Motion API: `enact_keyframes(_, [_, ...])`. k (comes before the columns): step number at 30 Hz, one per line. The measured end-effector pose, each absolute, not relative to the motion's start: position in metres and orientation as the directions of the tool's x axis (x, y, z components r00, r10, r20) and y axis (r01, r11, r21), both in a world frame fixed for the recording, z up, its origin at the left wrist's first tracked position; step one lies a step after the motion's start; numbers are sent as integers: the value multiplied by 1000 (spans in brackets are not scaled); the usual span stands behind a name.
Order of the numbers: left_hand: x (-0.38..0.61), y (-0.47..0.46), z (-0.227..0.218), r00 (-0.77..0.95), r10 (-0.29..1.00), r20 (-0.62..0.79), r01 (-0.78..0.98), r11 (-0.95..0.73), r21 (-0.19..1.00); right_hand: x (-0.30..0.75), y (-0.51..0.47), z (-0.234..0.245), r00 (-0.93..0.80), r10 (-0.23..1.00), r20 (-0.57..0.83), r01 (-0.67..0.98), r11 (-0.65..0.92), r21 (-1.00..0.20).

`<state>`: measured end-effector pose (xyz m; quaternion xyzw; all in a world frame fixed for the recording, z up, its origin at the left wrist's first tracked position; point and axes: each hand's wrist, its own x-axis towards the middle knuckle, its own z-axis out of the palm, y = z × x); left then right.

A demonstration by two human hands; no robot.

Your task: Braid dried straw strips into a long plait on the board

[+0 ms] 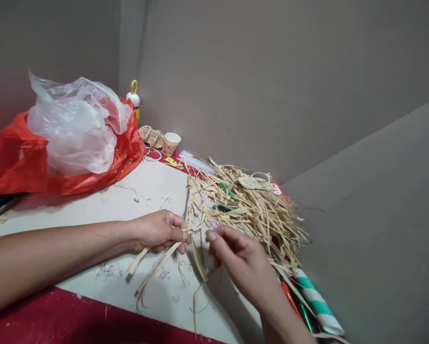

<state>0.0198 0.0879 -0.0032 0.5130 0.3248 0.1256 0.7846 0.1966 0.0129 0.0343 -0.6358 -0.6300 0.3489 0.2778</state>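
Observation:
My left hand [164, 231] pinches a straw braid [190, 203] between thumb and fingertips, above the white board. From that grip the braid runs away toward the back, while loose flat straw strands [160, 267] fan out toward me and hang over the board. A wider strand [199, 260] slants down between the two hands. Just right of the grip is my right hand [236, 258], its fingers curled and thumb against the forefinger; whether a strand is caught in them is hidden. Beyond it lies a big heap of dry straw [264, 215].
Red and clear plastic bags [74, 129] bulge at the left. Along the back are a yellow-and-white bottle [133, 101], a woven straw sole-shaped piece [151, 136], a paper cup [171, 144] and clear sticks [198, 162]. A green-white striped roll [318, 301] lies at right, near grey walls.

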Motion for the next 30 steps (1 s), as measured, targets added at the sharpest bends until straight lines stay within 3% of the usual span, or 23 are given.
enact_keyframes(2, [19, 89, -5, 771, 517, -373, 133, 443, 887, 200, 24, 23, 2, 986, -169, 478, -149, -866])
enact_keyframes(5, [18, 90, -7, 784, 515, -347, 123, 419, 900, 198, 33, 6, -204, 917, -342, 347, -259, -901])
enact_keyframes(9, [19, 90, -6, 786, 501, -362, 184, 369, 911, 195, 35, -5, -350, 871, -345, 270, -259, -928])
enact_keyframes(12, [19, 89, -4, 780, 525, -342, 252, 236, 938, 198, 37, -9, -341, 868, -362, 224, -298, -928])
enact_keyframes(15, [18, 88, -4, 766, 589, -257, 336, -27, 941, 198, 38, -14, -322, 854, -408, 156, -377, -913])
enact_keyframes(21, [18, 84, 3, 722, 687, -77, 456, -389, 801, 189, 34, -18, -203, 897, -394, 140, -371, -918])
enact_keyframes(25, [18, 78, 13, 721, 687, -94, 494, -414, 765, 184, 31, -19, -113, 907, -405, 148, -387, -910])
enact_keyframes(30, [20, 59, 14, 661, 744, -91, 529, -377, 760, 183, 29, -20, -149, 883, -445, -31, -454, -890])
